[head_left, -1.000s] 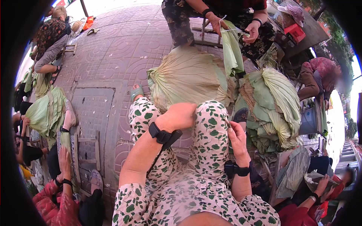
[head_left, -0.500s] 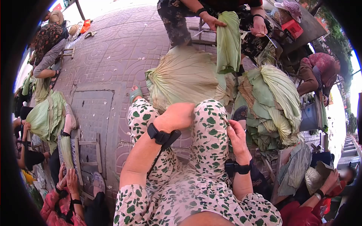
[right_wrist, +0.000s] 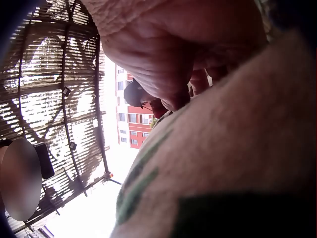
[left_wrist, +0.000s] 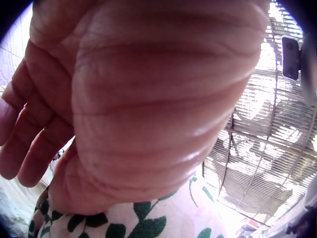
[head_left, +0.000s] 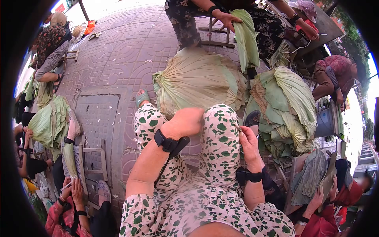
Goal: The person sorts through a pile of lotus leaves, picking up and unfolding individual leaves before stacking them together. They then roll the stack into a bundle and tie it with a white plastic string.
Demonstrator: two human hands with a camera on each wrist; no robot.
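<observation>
My left hand (head_left: 183,124) rests on the inner side of one knee in patterned trousers (head_left: 221,130). In the left wrist view its palm and loosely bent fingers (left_wrist: 37,144) show, with nothing in them. My right hand (head_left: 250,148) lies against the outer side of the same knee, thumb up. A small greyish-brown tip (head_left: 238,127) shows at its thumb and forefinger; I cannot tell whether they pinch something. The right wrist view shows that hand (right_wrist: 163,44) over the cloth, its fingers partly hidden. Ahead of my knees a large, dry, pale-green leaf (head_left: 197,81) is spread on the paving.
A tall pile of large leaves (head_left: 282,110) stands at the right. Opposite, a seated person (head_left: 227,17) holds a folded leaf (head_left: 245,39) and a white strip (head_left: 298,49). Other people sit left and right with leaves (head_left: 49,122). Wooden stools (head_left: 92,162) and a blue bucket (head_left: 324,124) stand nearby.
The person opposite has turned the folded leaf and drawn the white strip out to the right. At lower left a person now holds a white strip. My hands stay where they were.
</observation>
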